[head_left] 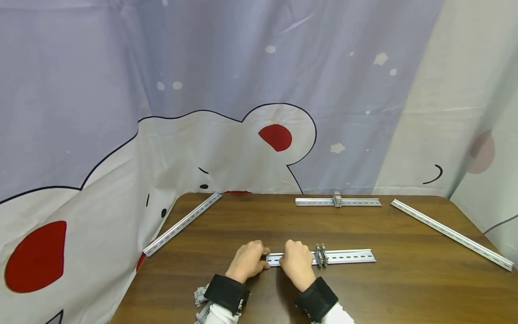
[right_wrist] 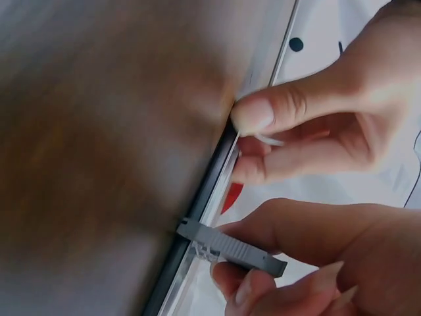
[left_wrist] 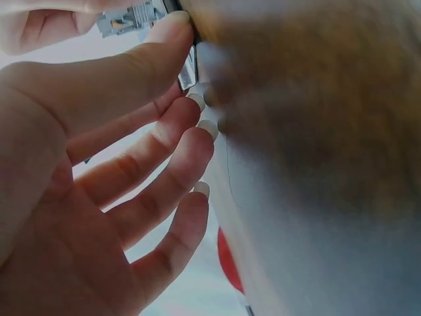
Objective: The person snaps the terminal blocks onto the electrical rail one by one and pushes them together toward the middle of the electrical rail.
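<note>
Brown wood grain runs across a table (head_left: 425, 292) backed by a lavender and white curtain (head_left: 222, 54) printed with red patches, dark outlines and pale specks. Near the middle of the table lies a slotted metal rail (head_left: 351, 253), roughly crosswise to the person. At its left end, the left hand (head_left: 248, 260) pinches the metal between thumb and forefinger, the other fingers loosely bent. Just beside it, the right hand (head_left: 298, 263) holds a grey block (right_wrist: 233, 249) in its fingers; in the right wrist view the block's end meets the rail's edge, though whether it is seated there I cannot tell. Immediately right of that hand, a pair of grey clips (head_left: 318, 256) stands side by side on the same rail.

Both wrists wear black cuffs (head_left: 226, 293) over white sleeves (head_left: 220, 315). Beside the left cuff are some grey pieces (head_left: 200, 295), partly hidden by the arm. Farther off, a back rail (head_left: 360, 202) near the table's far edge carries a single grey module (head_left: 337, 199). One left rail (head_left: 183, 223) slants along the left edge, and one right rail (head_left: 449, 231) slants along the opposite side, near a dark cable (head_left: 502, 222).
</note>
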A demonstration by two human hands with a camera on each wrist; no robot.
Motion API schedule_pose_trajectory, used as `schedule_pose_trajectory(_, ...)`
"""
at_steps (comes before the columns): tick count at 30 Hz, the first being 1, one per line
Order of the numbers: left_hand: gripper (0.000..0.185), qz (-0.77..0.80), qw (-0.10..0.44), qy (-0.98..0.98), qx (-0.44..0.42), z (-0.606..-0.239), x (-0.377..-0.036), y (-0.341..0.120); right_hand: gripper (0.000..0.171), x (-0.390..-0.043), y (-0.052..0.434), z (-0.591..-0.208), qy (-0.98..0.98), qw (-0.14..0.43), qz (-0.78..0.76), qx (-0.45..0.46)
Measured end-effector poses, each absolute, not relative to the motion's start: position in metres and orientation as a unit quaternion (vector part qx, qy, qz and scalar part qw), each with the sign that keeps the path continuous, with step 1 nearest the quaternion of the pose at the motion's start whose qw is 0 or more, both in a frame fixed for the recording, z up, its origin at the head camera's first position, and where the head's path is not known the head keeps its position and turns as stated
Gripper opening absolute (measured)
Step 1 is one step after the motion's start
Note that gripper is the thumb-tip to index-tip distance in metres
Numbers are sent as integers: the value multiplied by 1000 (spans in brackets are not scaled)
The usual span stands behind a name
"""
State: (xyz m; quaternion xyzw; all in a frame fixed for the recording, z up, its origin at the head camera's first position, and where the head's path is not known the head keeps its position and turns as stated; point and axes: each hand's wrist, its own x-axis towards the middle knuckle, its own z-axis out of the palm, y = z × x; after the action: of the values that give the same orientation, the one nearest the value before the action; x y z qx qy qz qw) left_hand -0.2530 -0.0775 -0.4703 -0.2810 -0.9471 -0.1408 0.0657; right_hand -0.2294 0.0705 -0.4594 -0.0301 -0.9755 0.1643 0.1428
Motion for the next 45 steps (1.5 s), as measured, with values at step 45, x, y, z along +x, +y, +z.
schedule_pose_trajectory(45,36,-197,-3,-941,-276,-464,-254,-83,55,-218,141,-452,-970,183,129,-95)
